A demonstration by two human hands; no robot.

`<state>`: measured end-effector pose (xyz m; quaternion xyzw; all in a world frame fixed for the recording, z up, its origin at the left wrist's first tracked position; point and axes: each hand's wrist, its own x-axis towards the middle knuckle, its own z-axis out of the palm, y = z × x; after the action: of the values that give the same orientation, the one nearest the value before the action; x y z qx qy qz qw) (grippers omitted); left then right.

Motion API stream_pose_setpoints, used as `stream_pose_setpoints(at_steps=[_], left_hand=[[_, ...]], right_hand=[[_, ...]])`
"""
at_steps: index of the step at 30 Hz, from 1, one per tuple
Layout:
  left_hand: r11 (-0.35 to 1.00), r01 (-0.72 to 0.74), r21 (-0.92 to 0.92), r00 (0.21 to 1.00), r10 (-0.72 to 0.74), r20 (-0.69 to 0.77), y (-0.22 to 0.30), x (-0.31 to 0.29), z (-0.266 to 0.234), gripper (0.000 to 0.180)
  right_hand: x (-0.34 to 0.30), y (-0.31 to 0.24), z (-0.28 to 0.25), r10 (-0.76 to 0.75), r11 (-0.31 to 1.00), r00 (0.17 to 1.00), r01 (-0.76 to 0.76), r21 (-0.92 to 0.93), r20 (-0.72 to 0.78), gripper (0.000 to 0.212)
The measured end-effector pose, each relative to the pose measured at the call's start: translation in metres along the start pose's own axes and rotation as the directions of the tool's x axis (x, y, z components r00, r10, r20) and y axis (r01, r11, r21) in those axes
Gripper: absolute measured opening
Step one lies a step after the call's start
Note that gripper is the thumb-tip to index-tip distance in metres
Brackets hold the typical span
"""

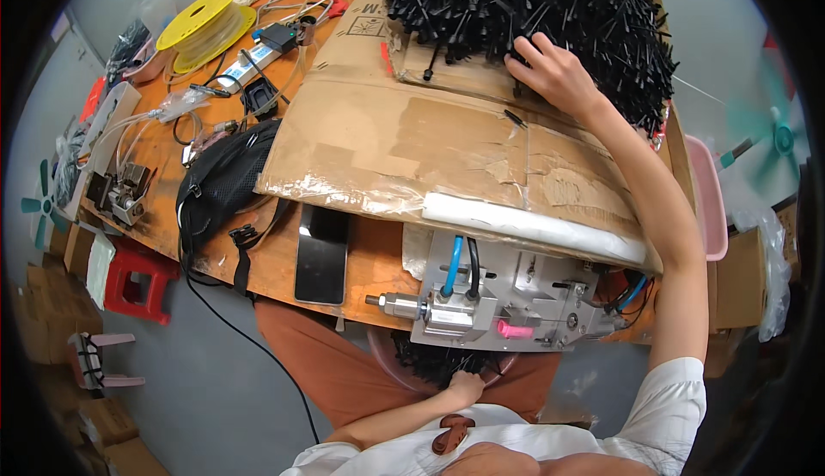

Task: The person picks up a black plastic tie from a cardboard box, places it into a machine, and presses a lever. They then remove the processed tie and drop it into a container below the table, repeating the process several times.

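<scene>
A large heap of thin black plastic pieces with small knobbed heads (533, 3) lies on a cardboard sheet (361, 141). My right hand (554, 72) reaches up to the heap's near edge, its fingers bent but apart, with no piece plainly between them. Low in front of me, my left hand (465, 387) is closed at the rim of a pink basin (384, 357) holding more black pieces; what its fingers grip is hidden. Between the hands sits a metal fixture (537, 304) with a pneumatic cylinder, blue and black hoses and a pink part (514, 329).
A dark phone (321, 255) and a black bag (225, 175) lie on the orange wooden table (369, 261). Farther left are a yellow spool (206, 25), a power strip (243, 67) and tangled wires. A red stool (137, 280) stands on the floor. A green fan (780, 139) is at the right.
</scene>
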<state>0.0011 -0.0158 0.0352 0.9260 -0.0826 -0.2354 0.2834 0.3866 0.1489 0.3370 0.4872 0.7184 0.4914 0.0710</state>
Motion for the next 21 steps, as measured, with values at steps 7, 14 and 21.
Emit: stream_pose_setpoints(at_steps=[7, 14, 21], left_hand=[[0.859, -0.38, -0.344, 0.904, 0.424, 0.059, 0.024, -0.073, -0.144, 0.046], [0.369, -0.834, -0.41, 0.534, 0.352, -0.769, 0.053, -0.162, -0.32, 0.041], [0.045, -0.76, -0.648, 0.496, 0.684, -0.535, 0.085, -0.217, -0.367, 0.015]], right_hand=[[-0.046, -0.02, -0.051, 0.049, 0.986, 0.998, -0.055, 0.155, 0.044, 0.02], [-0.074, -0.041, -0.086, 0.186, 0.919, 0.971, -0.225, 0.323, 0.147, 0.023], [-0.075, -0.056, -0.112, 0.314, 0.803, 0.904, -0.416, 0.426, 0.29, 0.048]])
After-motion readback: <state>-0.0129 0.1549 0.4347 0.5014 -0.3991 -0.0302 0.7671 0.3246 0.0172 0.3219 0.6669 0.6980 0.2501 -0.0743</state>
